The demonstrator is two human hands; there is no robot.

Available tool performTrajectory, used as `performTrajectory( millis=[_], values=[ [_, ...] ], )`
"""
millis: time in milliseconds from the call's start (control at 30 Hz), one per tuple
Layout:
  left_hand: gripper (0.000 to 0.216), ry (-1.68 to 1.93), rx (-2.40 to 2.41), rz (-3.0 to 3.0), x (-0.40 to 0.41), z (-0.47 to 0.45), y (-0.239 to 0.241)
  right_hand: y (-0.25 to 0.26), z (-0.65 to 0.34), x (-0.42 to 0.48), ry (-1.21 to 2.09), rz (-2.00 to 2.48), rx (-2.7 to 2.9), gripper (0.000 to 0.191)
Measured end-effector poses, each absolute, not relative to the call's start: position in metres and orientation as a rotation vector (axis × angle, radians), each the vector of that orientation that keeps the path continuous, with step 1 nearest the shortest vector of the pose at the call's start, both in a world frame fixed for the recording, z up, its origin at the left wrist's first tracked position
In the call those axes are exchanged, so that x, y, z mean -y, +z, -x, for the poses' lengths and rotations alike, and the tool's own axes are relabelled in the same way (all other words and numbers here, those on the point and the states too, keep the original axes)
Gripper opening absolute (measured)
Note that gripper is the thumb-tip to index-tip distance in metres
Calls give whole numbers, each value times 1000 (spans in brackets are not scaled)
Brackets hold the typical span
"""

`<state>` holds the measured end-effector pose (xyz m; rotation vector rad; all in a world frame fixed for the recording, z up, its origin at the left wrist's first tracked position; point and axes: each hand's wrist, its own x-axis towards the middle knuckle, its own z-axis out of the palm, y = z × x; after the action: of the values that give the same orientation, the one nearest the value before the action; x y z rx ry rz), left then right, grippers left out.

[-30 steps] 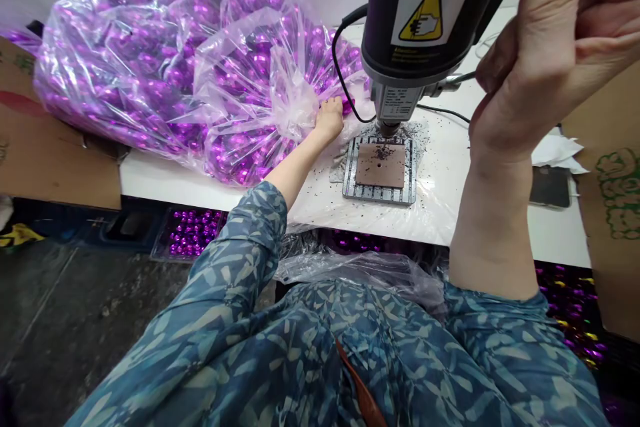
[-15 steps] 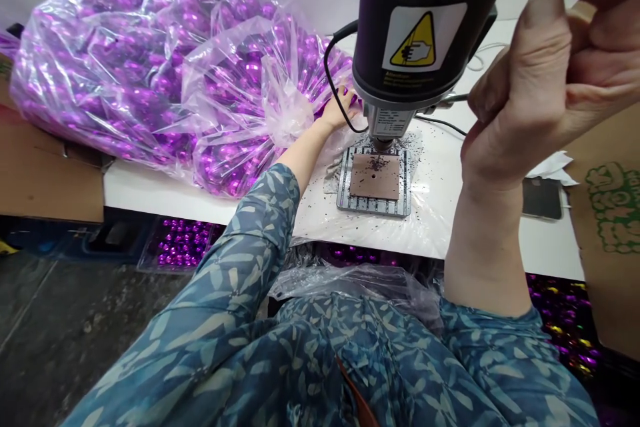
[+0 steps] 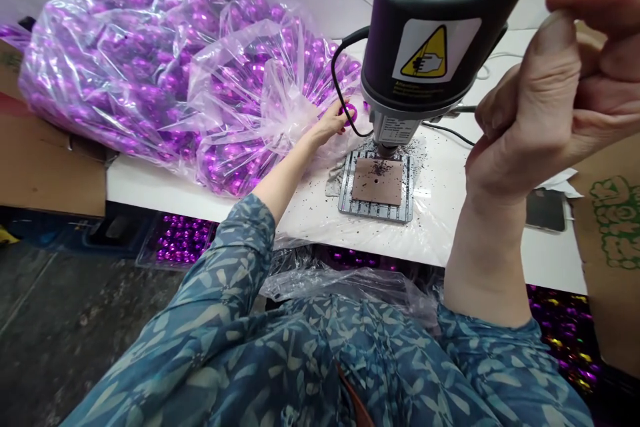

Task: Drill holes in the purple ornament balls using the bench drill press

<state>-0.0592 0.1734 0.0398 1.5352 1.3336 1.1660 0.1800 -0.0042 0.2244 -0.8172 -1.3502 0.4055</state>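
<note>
My left hand point(image 3: 331, 121) is closed on a shiny purple ball point(image 3: 349, 114), just left of the drill press and in front of the big bag. To the right, my raised right hand point(image 3: 545, 90) is curled around the feed lever point(image 3: 465, 109) of the drill press; its grip end is hidden by my fingers. The black motor head point(image 3: 435, 33) carries a yellow warning sticker. Below it lies a slotted metal base point(image 3: 375, 212) with a brown square plate point(image 3: 377, 180) that has a small hole. Dark shavings are scattered over the plate and table.
A large clear bag point(image 3: 125, 67) of purple balls fills the left of the white table point(image 3: 320, 221). A black cable point(image 3: 336, 73) loops beside the motor head. At right are a phone point(image 3: 546, 210) and a cardboard box point(image 3: 613, 213). A bin of purple balls point(image 3: 183, 238) stands below.
My left hand has drawn back from behind the cable and the bag's edge, bringing a purple ball into view. My right hand stays at the lever. The view has shifted slightly.
</note>
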Motion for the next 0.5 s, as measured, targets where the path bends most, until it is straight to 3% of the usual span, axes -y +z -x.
performTrajectory(
  millis=[267,400,500],
  values=[
    [62,1062,-1035,-1253,-51,97,61,223,-182,4,457,879,1317,74],
    [63,1085,-935,-1203,-20,91,56,222,-183,0,474,882,1289,76],
    [49,1105,-889,-1079,-6,75,56,222,-183,-2,481,868,1289,77]
  ],
)
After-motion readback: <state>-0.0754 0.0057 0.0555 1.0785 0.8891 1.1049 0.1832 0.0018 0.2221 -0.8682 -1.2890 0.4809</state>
